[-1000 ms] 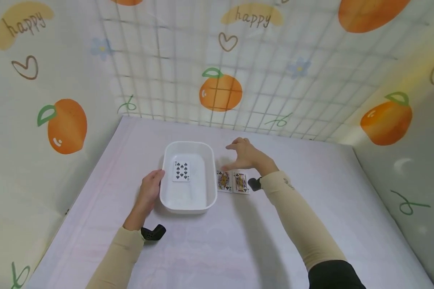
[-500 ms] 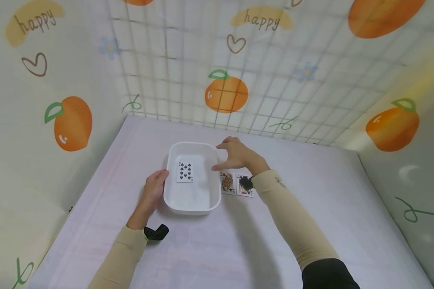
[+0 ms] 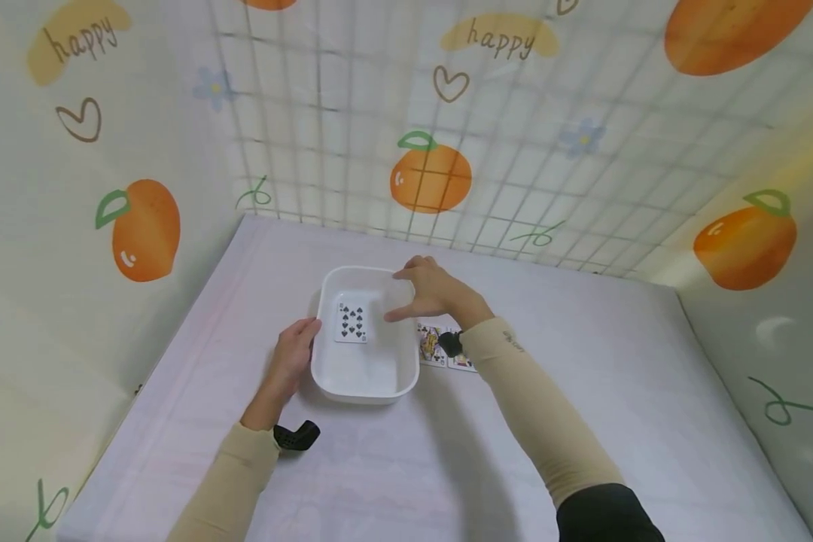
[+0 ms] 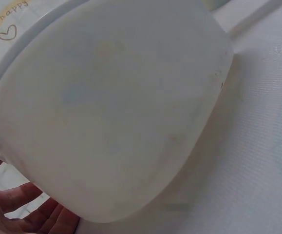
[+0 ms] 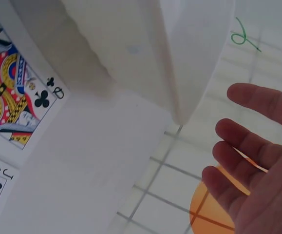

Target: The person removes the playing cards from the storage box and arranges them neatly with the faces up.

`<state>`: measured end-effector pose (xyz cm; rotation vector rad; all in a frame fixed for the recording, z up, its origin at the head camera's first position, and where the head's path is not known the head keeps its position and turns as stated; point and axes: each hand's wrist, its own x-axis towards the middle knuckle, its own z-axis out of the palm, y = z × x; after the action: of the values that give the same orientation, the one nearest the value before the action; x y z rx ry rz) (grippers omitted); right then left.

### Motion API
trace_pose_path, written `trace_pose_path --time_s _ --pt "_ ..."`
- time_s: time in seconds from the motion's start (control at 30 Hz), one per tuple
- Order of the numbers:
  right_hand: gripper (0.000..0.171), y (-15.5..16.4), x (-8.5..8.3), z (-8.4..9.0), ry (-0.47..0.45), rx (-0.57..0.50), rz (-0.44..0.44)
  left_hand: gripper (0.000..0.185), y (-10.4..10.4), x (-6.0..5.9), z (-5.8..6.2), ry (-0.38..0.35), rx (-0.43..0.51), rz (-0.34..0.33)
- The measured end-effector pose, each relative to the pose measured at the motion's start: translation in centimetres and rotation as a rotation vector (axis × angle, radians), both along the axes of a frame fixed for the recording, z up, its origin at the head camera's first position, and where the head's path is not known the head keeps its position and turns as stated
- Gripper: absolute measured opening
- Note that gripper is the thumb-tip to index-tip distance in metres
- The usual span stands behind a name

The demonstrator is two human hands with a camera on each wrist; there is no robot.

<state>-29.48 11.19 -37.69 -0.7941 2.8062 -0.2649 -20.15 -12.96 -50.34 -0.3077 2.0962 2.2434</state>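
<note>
White tub (image 4: 116,107) outer wall fills most of the view, rim along upper left. Left hand (image 4: 21,214) at bottom-left corner, fingers under the tub's lower edge, touching or just beside it. Pale table (image 4: 257,146) at right.

The right forearm covers most of the jack of clubs (image 3: 462,363) and part of the queen of clubs (image 3: 431,346). In the left wrist view, the tub (image 4: 106,107) overruns the frame, leaving only fingertips (image 4: 28,219).
</note>
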Motion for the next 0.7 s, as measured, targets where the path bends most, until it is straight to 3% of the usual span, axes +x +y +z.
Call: trace_pose_path --time_s 0.5,0.7 --pt "0.091 -2.9 -0.1 0.0 0.04 -0.005 0.087 0.046 0.0 0.1 0.0 0.009 0.002 0.006" --pt "0.092 -4.0 -0.1 0.2 0.013 0.005 0.094 0.047 -0.1 0.2 0.1 -0.003 0.0 0.0"
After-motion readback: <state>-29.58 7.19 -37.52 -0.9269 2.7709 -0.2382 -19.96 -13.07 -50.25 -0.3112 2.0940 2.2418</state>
